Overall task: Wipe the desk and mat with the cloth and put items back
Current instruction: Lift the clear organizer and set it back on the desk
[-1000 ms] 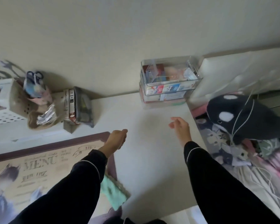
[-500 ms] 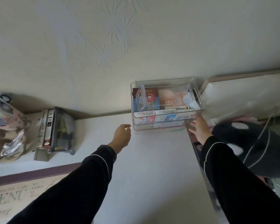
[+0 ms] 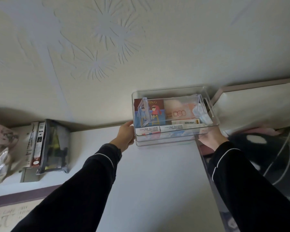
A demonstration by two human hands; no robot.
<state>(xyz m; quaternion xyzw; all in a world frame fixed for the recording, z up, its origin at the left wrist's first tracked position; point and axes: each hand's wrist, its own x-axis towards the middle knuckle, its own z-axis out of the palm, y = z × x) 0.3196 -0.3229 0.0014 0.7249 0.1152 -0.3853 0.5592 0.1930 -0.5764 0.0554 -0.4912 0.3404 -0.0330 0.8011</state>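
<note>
White desk [image 3: 157, 173] set against an embossed wall, printed mat [image 3: 10, 213] at its near left corner. The clear storage bin [image 3: 166, 138] of boxes and cards stands at the far right corner, touching the wall. The left hand [image 3: 125, 137] cups the bin's left wall, thumb up, fingers curled at the lower edge. The right hand [image 3: 209, 139] meets the right front corner, but its fingers blur behind the plastic and their closure cannot be told. An even, level two-sided hold should keep the loose contents from sliding.

my sleeves [image 3: 84, 190] are black w/ thin white piping. surface [image 3: 157, 190] plain white, mat [image 3: 10, 213] beige w/ purple border + grey lettering. box [image 3: 166, 139] see-thru, card [image 3: 153, 113] inside dark red/blue w/ red figure. wall [image 3: 107, 39] cream, embossed starburst pattern. plush [image 3: 251, 153] black w/ white spot.
</note>
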